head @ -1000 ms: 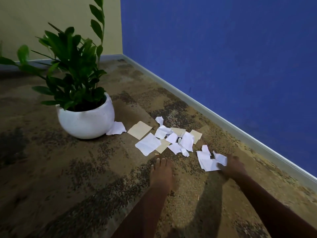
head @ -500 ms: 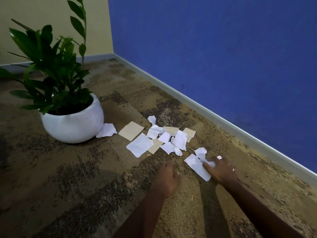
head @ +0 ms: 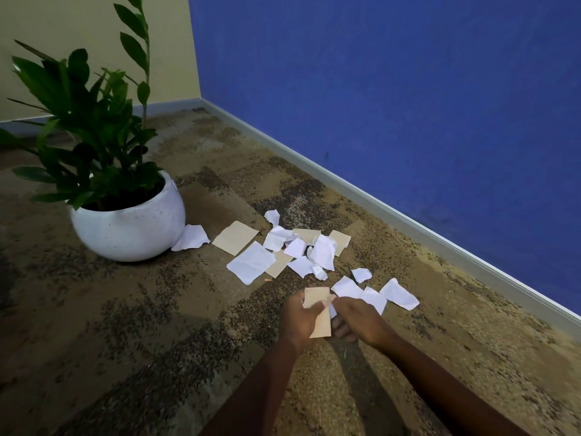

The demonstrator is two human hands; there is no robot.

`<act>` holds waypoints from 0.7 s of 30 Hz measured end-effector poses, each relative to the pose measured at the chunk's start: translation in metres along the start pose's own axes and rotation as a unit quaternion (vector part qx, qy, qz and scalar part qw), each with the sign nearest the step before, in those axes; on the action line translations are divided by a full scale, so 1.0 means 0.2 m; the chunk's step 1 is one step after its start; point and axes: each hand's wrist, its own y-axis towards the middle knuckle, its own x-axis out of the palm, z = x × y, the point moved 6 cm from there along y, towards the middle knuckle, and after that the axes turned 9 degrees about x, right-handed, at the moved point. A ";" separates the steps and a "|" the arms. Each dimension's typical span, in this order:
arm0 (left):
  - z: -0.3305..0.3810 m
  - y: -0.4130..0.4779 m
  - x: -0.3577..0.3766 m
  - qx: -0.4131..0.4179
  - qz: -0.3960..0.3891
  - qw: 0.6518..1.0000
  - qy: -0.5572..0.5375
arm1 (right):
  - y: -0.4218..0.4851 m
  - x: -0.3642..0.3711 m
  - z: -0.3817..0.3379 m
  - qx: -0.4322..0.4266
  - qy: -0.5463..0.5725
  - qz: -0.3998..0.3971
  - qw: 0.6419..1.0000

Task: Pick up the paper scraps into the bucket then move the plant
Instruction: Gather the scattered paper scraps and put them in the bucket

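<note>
Low over carpet [head: 151,316], left hand [head: 298,320] now grips tan scrap [head: 317,298], right hand [head: 356,320] pinches white bit [head: 332,311]; I see pile [head: 323,251] barely dented.

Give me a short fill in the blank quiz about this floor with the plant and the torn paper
The plant grows in a round ____ pot.
The wall behind the loose scraps is painted ____.
The left hand grips one scrap, coloured ____.
The ____ named in the task is not in view.
Missing words: white; blue; tan; bucket.
</note>
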 end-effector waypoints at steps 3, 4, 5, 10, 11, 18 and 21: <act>-0.03 0.01 -0.05 -0.026 0.041 0.999 0.002 | 0.08 -0.14 0.02 -0.058 -0.170 0.140 0.974; -0.04 0.01 -0.07 -0.032 0.045 0.998 -0.004 | 0.12 -0.18 0.05 -0.054 -0.216 0.163 0.961; -0.05 0.01 -0.08 -0.036 0.045 0.998 -0.008 | 0.17 -0.20 0.08 -0.036 -0.253 0.163 0.953; -0.11 0.00 -0.12 -0.054 0.034 0.998 -0.016 | 0.35 -0.29 0.23 0.083 -0.304 0.123 0.941; -0.12 0.00 -0.12 -0.056 0.032 0.998 -0.017 | 0.36 -0.31 0.24 0.100 -0.304 0.125 0.939; -0.13 0.00 -0.14 -0.060 0.021 0.998 -0.010 | 0.36 -0.29 0.22 0.087 -0.273 0.136 0.948; -0.13 0.01 -0.14 -0.058 0.020 0.998 -0.004 | 0.31 -0.28 0.23 0.057 -0.169 0.122 0.976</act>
